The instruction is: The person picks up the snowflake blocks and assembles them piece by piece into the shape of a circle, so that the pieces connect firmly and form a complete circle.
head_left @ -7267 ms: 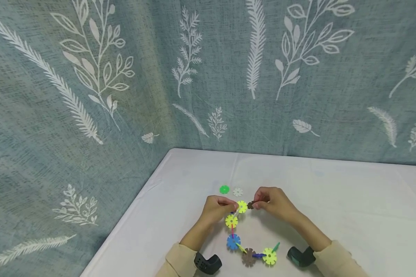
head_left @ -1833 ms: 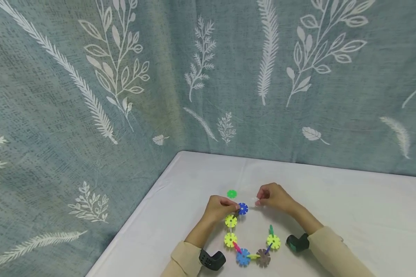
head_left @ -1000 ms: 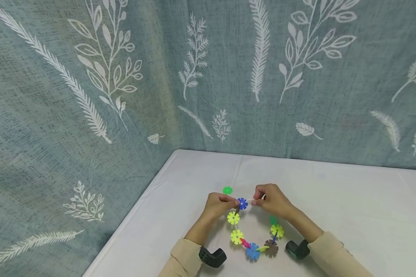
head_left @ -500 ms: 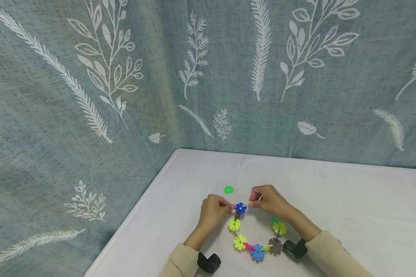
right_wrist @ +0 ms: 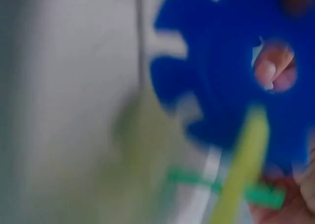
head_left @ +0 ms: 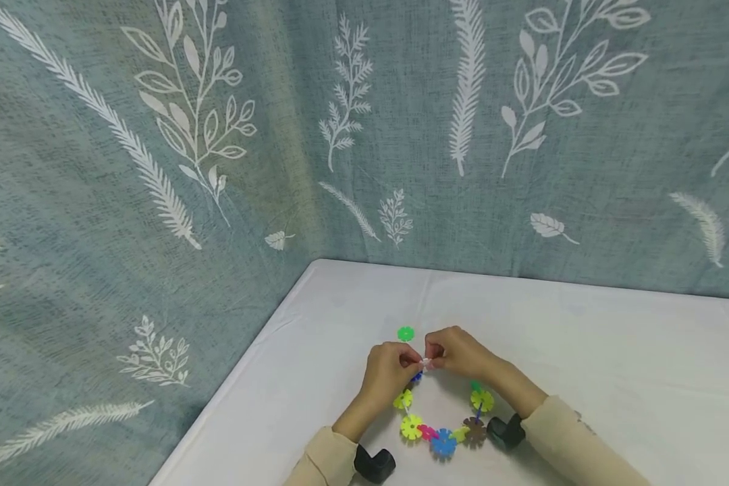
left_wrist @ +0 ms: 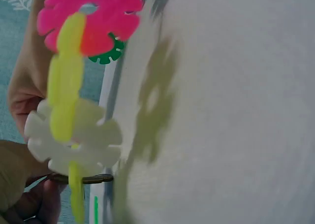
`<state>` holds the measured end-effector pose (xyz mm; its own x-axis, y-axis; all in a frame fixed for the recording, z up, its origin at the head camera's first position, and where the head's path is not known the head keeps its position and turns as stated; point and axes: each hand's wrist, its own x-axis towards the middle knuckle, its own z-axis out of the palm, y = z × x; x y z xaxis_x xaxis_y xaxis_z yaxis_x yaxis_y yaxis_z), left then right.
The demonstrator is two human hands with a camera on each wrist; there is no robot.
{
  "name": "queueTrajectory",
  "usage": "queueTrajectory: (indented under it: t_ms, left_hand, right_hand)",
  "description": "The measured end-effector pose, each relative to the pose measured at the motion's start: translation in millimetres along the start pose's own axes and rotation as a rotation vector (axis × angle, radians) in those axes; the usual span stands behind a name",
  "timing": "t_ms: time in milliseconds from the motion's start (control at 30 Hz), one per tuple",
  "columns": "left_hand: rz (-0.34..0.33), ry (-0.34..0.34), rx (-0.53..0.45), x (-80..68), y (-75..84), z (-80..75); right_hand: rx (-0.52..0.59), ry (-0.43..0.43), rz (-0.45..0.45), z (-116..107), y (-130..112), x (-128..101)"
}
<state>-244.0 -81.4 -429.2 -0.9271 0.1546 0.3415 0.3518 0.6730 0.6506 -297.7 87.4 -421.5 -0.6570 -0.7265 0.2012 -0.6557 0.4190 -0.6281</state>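
A curved chain of notched interlocking discs hangs below my hands in the head view, with a pale blue disc (head_left: 443,443) and a brown disc (head_left: 475,432) at its low end. My left hand (head_left: 384,371) pinches the chain's upper end, where a dark blue disc (head_left: 417,376) partly shows under the fingertips. From the right, my right hand (head_left: 462,353) pinches a white disc (head_left: 426,364) beside the dark blue one. Fingertips of both hands nearly meet there. The left wrist view shows a pink disc (left_wrist: 91,29) close up; a blue disc (right_wrist: 216,71) fills much of the right wrist view.
A loose green disc (head_left: 406,333) lies on the white-covered table (head_left: 613,358) just beyond my hands. Dark wrist devices, such as the left one (head_left: 374,466), sit near the chain's sides. A leaf-patterned curtain (head_left: 425,135) stands behind the table.
Brown and dark blue discs have joined the chain's upper end. The white disc, once lying on the table, is now between my hands. My right hand has moved left, close to my left hand.
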Motion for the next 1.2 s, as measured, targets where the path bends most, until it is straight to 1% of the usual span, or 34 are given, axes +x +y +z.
queueTrajectory:
  t_ms: [67, 133, 200, 267, 333, 400, 533, 600, 700, 767, 833, 933, 1033, 1100, 1200]
  left_hand:
    - [0.009, -0.005, 0.015, -1.6, -0.4, -2.0]
    - [0.01, -0.007, 0.022, -4.0, -0.1, -4.5]
    - [-0.001, -0.006, 0.025, -6.3, -0.1, -7.5]
    - [-0.006, -0.002, 0.028, -8.9, 0.4, -9.9]
    - [-0.022, 0.001, 0.024, -11.1, 0.0, -12.6]
    - [-0.034, 0.007, 0.023, -12.3, -1.4, -15.3]
    - [-0.051, 0.043, 0.026, -12.9, -5.2, -20.9]
    - [-0.059, 0.059, 0.028, -12.7, -7.4, -23.2]
    - [-0.071, 0.073, 0.028, -12.2, -11.9, -25.6]
    - [-0.068, 0.074, 0.027, -11.2, -11.3, -23.3]
    - [-0.066, 0.074, 0.026, -10.4, -11.0, -20.8]
    - [-0.071, 0.071, 0.026, -8.7, -9.9, -17.8]
    - [-0.071, 0.069, 0.023, -6.1, -7.6, -15.4]
    - [-0.064, 0.067, 0.019, -4.1, -5.6, -13.5]
    - [-0.035, 0.069, 0.008, -1.8, -1.7, -9.9]
  right_hand:
    - [0.031, -0.07, 0.016, -6.3, 2.6, 3.7]
    - [0.071, -0.105, 0.049, -13.3, 7.6, 8.7]
    - [0.086, -0.096, 0.079, -18.1, 14.4, 15.7]
    - [0.085, -0.066, 0.106, -19.8, 21.4, 21.7]
    - [0.066, -0.04, 0.138, -17.7, 27.0, 28.6]
    - [0.053, -0.035, 0.173, -14.0, 30.5, 34.6]
    - [0.049, -0.011, 0.245, -6.5, 29.3, 45.8]
    - [0.039, -0.002, 0.251, -3.5, 26.2, 50.9]
    - [-0.004, -0.002, 0.249, 1.1, 22.2, 56.8]
    - [-0.047, 0.01, 0.241, -0.5, 21.8, 52.7]
    - [-0.067, 0.021, 0.253, -3.0, 22.7, 47.0]
    - [-0.053, 0.036, 0.231, -8.1, 25.4, 36.7]
    - [-0.023, 0.059, 0.198, -12.9, 26.7, 24.4]
    - [0.002, 0.094, 0.193, -15.7, 25.4, 15.7]
    - [0.099, 0.146, 0.254, -18.1, 19.0, 3.1]
